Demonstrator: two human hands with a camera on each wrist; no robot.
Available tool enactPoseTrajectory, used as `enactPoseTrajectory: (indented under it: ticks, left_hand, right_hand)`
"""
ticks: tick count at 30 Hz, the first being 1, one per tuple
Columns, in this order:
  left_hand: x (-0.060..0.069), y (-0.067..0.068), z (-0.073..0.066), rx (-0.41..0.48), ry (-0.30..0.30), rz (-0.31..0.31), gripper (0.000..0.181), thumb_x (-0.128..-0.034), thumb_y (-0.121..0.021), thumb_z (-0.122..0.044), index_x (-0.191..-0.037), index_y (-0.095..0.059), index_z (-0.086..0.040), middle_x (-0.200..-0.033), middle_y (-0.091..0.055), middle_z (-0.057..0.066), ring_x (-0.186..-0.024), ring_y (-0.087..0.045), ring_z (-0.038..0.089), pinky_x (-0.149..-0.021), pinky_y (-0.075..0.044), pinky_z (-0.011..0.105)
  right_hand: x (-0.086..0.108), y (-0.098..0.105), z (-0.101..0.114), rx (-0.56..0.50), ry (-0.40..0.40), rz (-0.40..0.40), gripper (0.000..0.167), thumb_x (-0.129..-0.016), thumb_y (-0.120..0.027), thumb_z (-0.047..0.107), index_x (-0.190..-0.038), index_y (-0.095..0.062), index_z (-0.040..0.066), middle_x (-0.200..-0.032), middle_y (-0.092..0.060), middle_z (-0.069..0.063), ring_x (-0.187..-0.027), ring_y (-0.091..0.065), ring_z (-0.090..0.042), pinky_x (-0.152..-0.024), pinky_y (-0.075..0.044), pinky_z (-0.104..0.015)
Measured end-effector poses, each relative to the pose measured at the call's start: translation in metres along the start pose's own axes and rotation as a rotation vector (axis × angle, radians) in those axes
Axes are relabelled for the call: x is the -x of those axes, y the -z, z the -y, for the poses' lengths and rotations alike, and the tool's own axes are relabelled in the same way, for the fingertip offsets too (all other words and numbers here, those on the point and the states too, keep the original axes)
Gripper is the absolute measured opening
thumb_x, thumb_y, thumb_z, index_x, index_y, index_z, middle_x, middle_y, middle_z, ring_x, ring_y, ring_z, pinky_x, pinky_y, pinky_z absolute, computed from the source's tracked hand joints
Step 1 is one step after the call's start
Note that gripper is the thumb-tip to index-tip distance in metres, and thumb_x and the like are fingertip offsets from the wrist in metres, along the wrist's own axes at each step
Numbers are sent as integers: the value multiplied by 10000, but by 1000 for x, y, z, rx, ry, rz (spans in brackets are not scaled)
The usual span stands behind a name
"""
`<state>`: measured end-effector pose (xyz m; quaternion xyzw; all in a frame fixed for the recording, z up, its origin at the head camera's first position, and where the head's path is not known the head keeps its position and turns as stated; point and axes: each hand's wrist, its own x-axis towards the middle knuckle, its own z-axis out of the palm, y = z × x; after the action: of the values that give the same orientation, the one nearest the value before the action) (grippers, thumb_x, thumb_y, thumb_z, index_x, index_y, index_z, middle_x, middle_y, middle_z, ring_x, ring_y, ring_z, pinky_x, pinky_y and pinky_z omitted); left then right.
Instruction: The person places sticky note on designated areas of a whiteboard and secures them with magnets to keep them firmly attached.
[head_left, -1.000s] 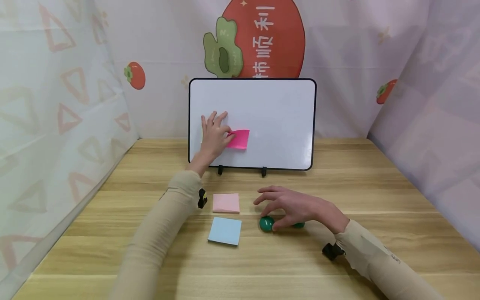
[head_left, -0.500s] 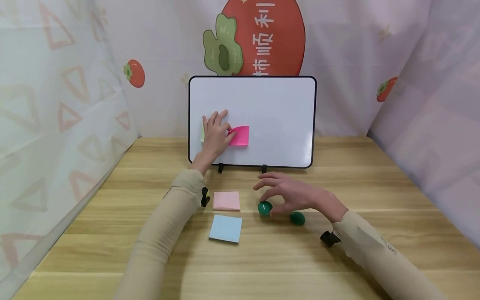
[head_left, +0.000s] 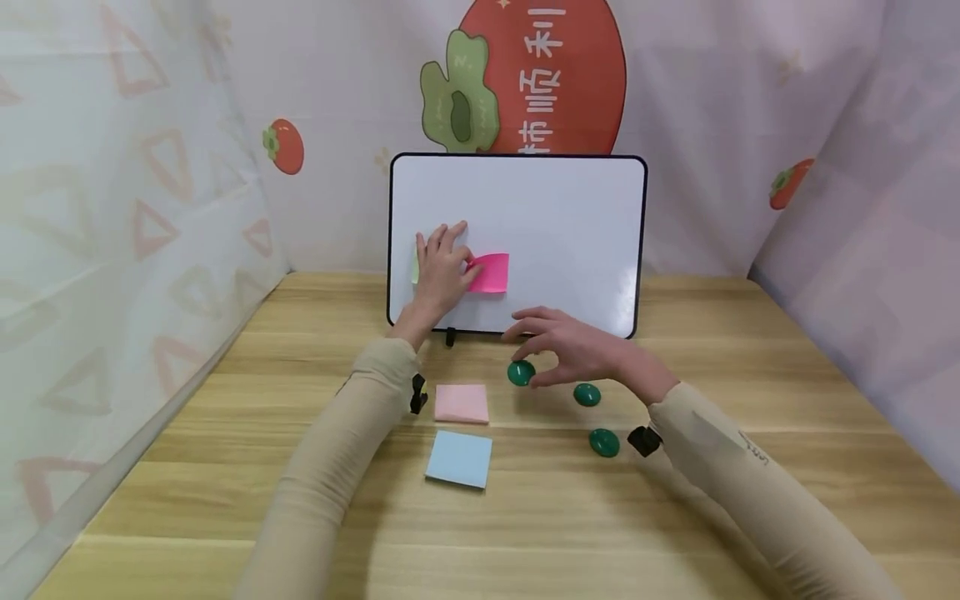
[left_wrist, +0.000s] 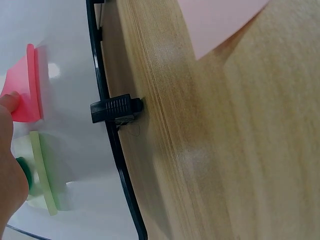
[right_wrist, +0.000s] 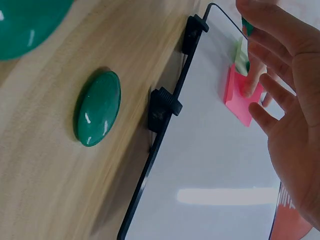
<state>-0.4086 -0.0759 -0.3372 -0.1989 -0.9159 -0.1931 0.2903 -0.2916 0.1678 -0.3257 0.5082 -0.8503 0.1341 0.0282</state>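
Note:
My left hand [head_left: 442,271] is at the left part of the whiteboard [head_left: 555,225], where its thumb and index finger pinch a hot pink sticky note pad [head_left: 492,273] against the surface. Beside that pad, partly behind the hand, a pale green sticky note pad [left_wrist: 37,165] is on the board with a green magnet [left_wrist: 25,171] on it. My right hand [head_left: 573,346] holds another round green magnet [head_left: 521,372] between thumb and fingers, in front of the board's lower edge and above the table.
Two green magnets lie on the table, one farther back [head_left: 587,394] and one nearer [head_left: 603,442]. A light pink pad [head_left: 461,403] and a light blue pad [head_left: 459,459] lie left of them. Black stand clips [right_wrist: 164,107] support the board's lower edge.
My right hand has risen from the table towards the board with the green magnet, uncovering two others on the table. My left hand stays at the hot pink pad.

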Motion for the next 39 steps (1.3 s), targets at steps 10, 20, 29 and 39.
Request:
enactPoseTrajectory:
  ticks: [10, 20, 29, 39]
  left_hand:
    - [2, -1, -2, -17, 7, 23, 220, -944, -679, -322, -914, -694, -104, -1584, -367, 49, -1494, -230, 333, -1200, -59, 658]
    - [-2, 0, -3, -44, 14, 42, 228, -948, -665, -348, -925, -697, -124, -1590, -356, 47, -1495, -222, 334, -1190, -77, 672]
    - [-2, -1, -2, -83, 20, 43, 242, -953, -656, -369, -923, -690, -131, -1575, -380, 41, -1479, -257, 329, -1184, -90, 681]
    - [-3, -1, -2, -84, -1, 6, 254, -940, -675, -378, -917, -699, -126, -1550, -413, 55, -1455, -298, 336, -1168, -126, 698]
  right_hand:
    - [-26, -5, -21, 91, 39, -224, 376, -784, -853, 238, -1125, -741, 126, -1360, -602, -89, -1399, -395, -344, -1118, -372, -570]
    - [-45, -5, -34, 190, 61, -389, 469, -755, -877, 225, -1170, -720, 74, -1356, -601, -142, -1356, -446, -346, -1106, -393, -544]
    - [-60, -6, -49, 264, 39, -503, 455, -732, -892, 208, -1122, -732, 40, -1346, -598, -166, -1348, -461, -355, -1081, -403, -545]
    - [-75, -3, -65, 391, -110, -582, 436, -805, -836, 269, -1159, -718, 43, -1360, -603, -133, -1358, -463, -315, -1112, -372, -491]
